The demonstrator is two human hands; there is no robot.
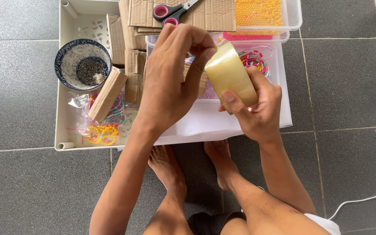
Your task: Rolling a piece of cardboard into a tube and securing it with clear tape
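My right hand (257, 109) grips a roll of clear tape (230, 75), held on edge above a white sheet (223, 122). My left hand (172, 80) hovers beside it with fingertips pinched at the roll's upper edge, picking at the tape end. Both hands are over an upturned white stool (68, 109) and clear boxes. My bare feet (192, 167) rest on the grey tiles below.
Pink-handled scissors (170, 12) lie on cardboard pieces (183, 17). A blue-patterned bowl (82, 64) holds small dark bits. A cardboard block (107, 93), bagged bead bracelets (103, 132), a clear box of orange beads (257, 13) and bead strings (255, 61) sit nearby. A white cable (366, 198) runs at right.
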